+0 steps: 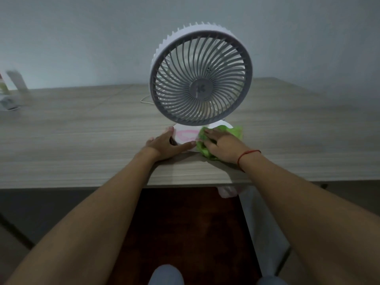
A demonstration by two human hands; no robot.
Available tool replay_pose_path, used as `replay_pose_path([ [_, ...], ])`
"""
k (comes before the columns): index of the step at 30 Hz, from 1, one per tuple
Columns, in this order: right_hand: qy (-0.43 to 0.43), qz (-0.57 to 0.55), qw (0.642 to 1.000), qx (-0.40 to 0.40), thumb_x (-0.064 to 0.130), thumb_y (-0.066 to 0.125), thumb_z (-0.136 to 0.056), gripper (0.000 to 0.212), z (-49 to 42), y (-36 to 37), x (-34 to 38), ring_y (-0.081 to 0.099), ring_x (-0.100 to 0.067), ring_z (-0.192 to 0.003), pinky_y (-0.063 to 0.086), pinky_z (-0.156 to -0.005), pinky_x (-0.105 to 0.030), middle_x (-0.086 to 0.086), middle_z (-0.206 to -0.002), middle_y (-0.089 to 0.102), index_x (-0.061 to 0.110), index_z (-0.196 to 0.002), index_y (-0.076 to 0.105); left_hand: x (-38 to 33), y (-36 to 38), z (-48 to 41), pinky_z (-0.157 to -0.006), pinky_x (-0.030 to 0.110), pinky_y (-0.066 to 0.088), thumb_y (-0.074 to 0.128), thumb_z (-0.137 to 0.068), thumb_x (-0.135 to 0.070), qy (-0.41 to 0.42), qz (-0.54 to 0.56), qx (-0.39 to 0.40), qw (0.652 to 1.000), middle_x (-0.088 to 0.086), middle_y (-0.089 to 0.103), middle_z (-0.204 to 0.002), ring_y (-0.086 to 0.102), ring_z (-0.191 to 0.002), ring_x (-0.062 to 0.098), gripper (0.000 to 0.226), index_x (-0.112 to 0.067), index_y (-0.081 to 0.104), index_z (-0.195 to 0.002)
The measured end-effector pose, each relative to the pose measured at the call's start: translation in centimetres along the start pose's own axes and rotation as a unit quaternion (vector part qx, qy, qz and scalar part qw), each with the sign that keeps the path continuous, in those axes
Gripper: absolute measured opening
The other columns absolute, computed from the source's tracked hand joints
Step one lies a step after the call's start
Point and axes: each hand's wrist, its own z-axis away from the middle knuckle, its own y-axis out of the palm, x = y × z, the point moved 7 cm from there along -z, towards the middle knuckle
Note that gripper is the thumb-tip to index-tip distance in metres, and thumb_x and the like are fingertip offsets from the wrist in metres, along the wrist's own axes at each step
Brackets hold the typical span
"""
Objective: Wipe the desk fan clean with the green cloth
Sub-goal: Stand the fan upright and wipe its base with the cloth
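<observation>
Your round white desk fan with its grey spiral front grille (201, 79) stands upright on the pale wood-grain desk (82, 140), near the front edge and just right of the middle, its head tilted a little back. Its flat white circular base (185, 138) carries a faint pink marking on top.

Your left hand (164, 146) lies open against the left side of that base, fingers spread around the rim, thumb reaching along the near edge. Your right hand (223, 146) is flat and open, palm down, pressing the crumpled bright green cloth (232, 131) onto the right part of the base; the cloth spills out past your fingers at the far side and under your palm onto the desk. A thin red string bracelet (245, 155) circles your right wrist.

A thin white cable (145, 99) curls on the desk behind the fan. At the far left edge some blurred objects (10, 93) stand against the wall; I cannot tell what they are.
</observation>
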Motion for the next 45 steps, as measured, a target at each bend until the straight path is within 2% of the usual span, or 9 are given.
replay_pose_path([
  [6,0.061,-0.042,0.997,-0.012,0.037,0.031,-0.101,0.052,0.5,-0.8,-3.6,0.015,-0.022,-0.15,0.012,-0.121,-0.032,-0.003,-0.161,0.022,0.016,-0.15,0.028,0.4,0.2,0.0,-0.12,0.048,0.02,0.05,-0.07,-0.082,0.011,0.019,0.005,1.0,-0.001,0.023,-0.161,0.027,-0.146,0.025,0.108,-0.021,0.015,-0.153],
  [10,0.067,0.009,0.997,-0.031,0.03,0.03,-0.102,0.045,-0.8,-0.6,-2.3,0.029,-0.03,-0.142,0.02,-0.118,-0.038,-0.011,-0.153,0.037,0.008,-0.139,0.042,0.3,0.0,-0.3,-0.12,0.047,0.021,0.05,-0.072,-0.081,0.013,0.015,0.005,1.0,0.0,0.024,-0.161,0.029,-0.145,0.026,0.107,-0.021,0.014,-0.153],
  [16,0.028,0.068,0.996,-0.056,0.049,0.03,-0.093,0.045,-1.1,0.2,1.5,0.05,-0.03,-0.12,0.025,-0.111,-0.048,-0.008,-0.127,0.061,0.019,-0.114,0.057,0.3,-0.1,-0.1,-0.119,0.047,0.023,0.051,-0.071,-0.08,0.01,0.017,0.001,1.0,0.002,0.027,-0.159,0.031,-0.144,0.026,0.109,-0.018,0.016,-0.153],
  [22,-0.048,-0.004,0.999,0.002,0.033,0.04,-0.096,0.053,1.4,0.2,0.1,0.028,-0.02,-0.145,0.021,-0.121,-0.034,0.0,-0.157,0.032,0.022,-0.148,0.034,0.7,-0.2,0.1,-0.117,0.044,0.03,0.053,-0.052,-0.09,-0.004,0.072,0.01,0.997,0.002,0.034,-0.157,0.037,-0.141,0.025,0.127,-0.018,0.021,-0.151],
  [27,0.069,-0.012,0.997,-0.028,0.037,0.031,-0.101,0.051,0.4,-0.8,-2.8,0.022,-0.021,-0.148,0.016,-0.121,-0.033,-0.001,-0.159,0.028,0.018,-0.148,0.033,0.7,0.1,-0.3,-0.116,0.044,0.032,0.053,-0.058,-0.087,0.009,0.066,0.005,0.998,0.003,0.037,-0.155,0.039,-0.139,0.026,0.12,-0.018,0.022,-0.151],
  [32,0.077,0.066,0.995,-0.016,0.058,0.014,-0.085,0.067,-1.8,0.0,0.6,0.05,-0.032,-0.124,0.033,-0.109,-0.049,-0.01,-0.131,0.058,0.018,-0.115,0.058,0.8,0.1,-0.5,-0.117,0.044,0.03,0.051,-0.061,-0.086,0.016,0.047,0.001,0.999,0.004,0.033,-0.157,0.036,-0.141,0.027,0.118,-0.017,0.021,-0.152],
  [34,0.045,0.067,0.996,-0.04,0.061,0.017,-0.083,0.064,-1.7,0.1,1.9,0.055,-0.031,-0.115,0.037,-0.106,-0.046,-0.008,-0.122,0.063,0.02,-0.107,0.06,0.9,0.1,-0.4,-0.115,0.044,0.033,0.051,-0.057,-0.087,0.017,0.057,-0.004,0.998,0.005,0.037,-0.155,0.039,-0.139,0.026,0.121,-0.015,0.024,-0.151],
  [38,-0.009,0.004,1.0,-0.003,0.038,0.034,-0.099,0.048,0.4,0.1,1.9,0.035,-0.023,-0.141,0.024,-0.116,-0.031,-0.002,-0.154,0.038,0.022,-0.144,0.04,1.1,0.0,-0.6,-0.114,0.044,0.036,0.05,-0.048,-0.091,0.015,0.078,-0.01,0.997,0.005,0.039,-0.154,0.042,-0.137,0.025,0.129,-0.015,0.028,-0.15],
  [45,0.063,-0.043,0.997,-0.004,0.041,0.032,-0.1,0.053,-0.2,-1.0,-3.5,0.015,-0.018,-0.15,0.013,-0.121,-0.03,-0.004,-0.16,0.024,0.021,-0.15,0.03,1.2,0.5,-1.2,-0.116,0.045,0.031,0.05,-0.056,-0.09,0.013,0.065,-0.003,0.998,0.0,0.035,-0.156,0.039,-0.139,0.025,0.122,-0.02,0.023,-0.151],
])
